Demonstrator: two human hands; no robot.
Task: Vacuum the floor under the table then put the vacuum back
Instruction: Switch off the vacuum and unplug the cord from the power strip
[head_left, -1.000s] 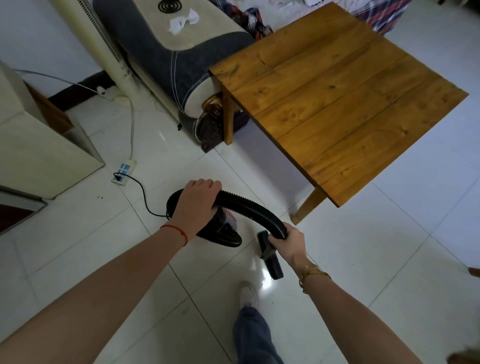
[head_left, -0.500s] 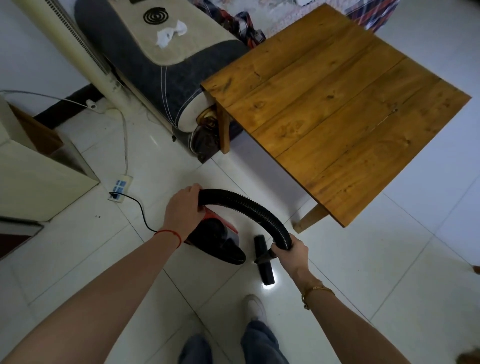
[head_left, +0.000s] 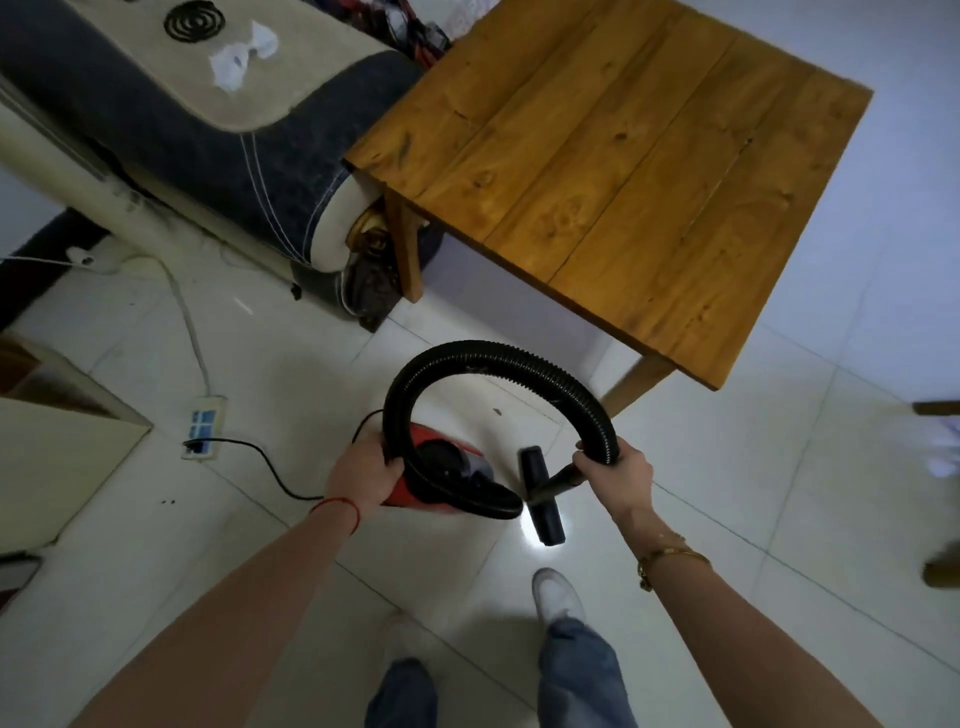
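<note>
A small red and black vacuum hangs above the white tiled floor, in front of the wooden table. My left hand grips the vacuum at its top, where the hose starts. Its ribbed black hose arches up and over to the right. My right hand grips the hose's far end at the wand. The black floor nozzle points down below that hand, over a bright glare on the tiles.
The black power cord runs left to a white power strip on the floor. A dark and beige sofa stands against the table's left side. A pale cabinet is at the left. My feet are just behind the nozzle.
The view has shifted closer to the table. The hose has risen into a taller arch, and both hands have come lower in the view with the vacuum held up.
</note>
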